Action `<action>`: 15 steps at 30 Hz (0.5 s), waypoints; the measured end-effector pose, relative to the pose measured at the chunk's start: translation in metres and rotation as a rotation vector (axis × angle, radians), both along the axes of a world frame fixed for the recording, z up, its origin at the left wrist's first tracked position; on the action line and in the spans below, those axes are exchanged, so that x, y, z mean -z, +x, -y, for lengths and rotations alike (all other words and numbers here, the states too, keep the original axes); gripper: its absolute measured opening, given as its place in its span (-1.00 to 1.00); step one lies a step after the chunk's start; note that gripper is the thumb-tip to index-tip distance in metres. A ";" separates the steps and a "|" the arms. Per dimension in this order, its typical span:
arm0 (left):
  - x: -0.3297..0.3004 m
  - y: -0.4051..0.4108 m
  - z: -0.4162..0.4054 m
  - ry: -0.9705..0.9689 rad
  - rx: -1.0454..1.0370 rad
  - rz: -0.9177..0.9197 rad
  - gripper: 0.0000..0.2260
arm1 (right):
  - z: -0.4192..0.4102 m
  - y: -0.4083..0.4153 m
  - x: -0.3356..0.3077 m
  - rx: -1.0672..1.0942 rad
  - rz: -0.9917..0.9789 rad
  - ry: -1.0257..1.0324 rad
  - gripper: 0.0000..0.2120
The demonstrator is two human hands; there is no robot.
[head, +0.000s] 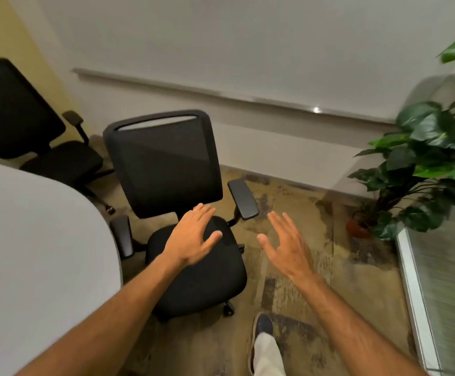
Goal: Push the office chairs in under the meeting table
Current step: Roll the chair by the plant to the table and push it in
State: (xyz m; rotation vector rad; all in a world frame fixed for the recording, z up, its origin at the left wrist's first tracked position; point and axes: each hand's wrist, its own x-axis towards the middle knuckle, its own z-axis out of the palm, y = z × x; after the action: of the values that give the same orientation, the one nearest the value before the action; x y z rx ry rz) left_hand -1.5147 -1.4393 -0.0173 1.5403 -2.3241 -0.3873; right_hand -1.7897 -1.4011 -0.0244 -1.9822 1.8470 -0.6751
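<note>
A black mesh-backed office chair stands beside the rounded corner of the white meeting table, its seat facing me and its left armrest close to the table edge. My left hand hovers open over the chair's seat, fingers spread, holding nothing. My right hand is open in the air to the right of the seat, just below the right armrest. A second black office chair stands further back on the left, beyond the table.
A whiteboard with a metal tray covers the wall behind the chairs. A potted plant stands at the right by a frosted glass panel. My right foot is on the patterned carpet beside the chair.
</note>
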 end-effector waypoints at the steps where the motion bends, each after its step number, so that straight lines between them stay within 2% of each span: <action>1: 0.010 -0.009 0.020 0.028 -0.014 0.007 -0.38 | 0.027 -0.007 0.014 -0.004 0.016 0.032 -0.36; 5: 0.040 -0.037 0.084 0.071 -0.043 0.026 -0.39 | 0.105 -0.023 0.062 -0.024 0.053 0.107 -0.40; 9: 0.095 -0.070 0.154 0.159 -0.092 0.015 -0.39 | 0.180 -0.035 0.127 -0.044 0.089 0.297 -0.40; 12: 0.146 -0.092 0.189 0.238 -0.134 -0.011 -0.38 | 0.221 -0.032 0.180 0.048 0.270 0.461 -0.41; 15: 0.195 -0.109 0.217 0.281 -0.134 -0.049 -0.44 | 0.256 -0.021 0.229 0.247 0.577 0.739 -0.43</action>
State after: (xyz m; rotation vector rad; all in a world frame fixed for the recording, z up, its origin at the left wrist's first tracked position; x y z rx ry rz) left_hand -1.6237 -1.6566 -0.2118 1.7803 -2.1864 -0.7339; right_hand -1.8108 -1.6572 -0.2529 -0.9760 1.6436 -0.4579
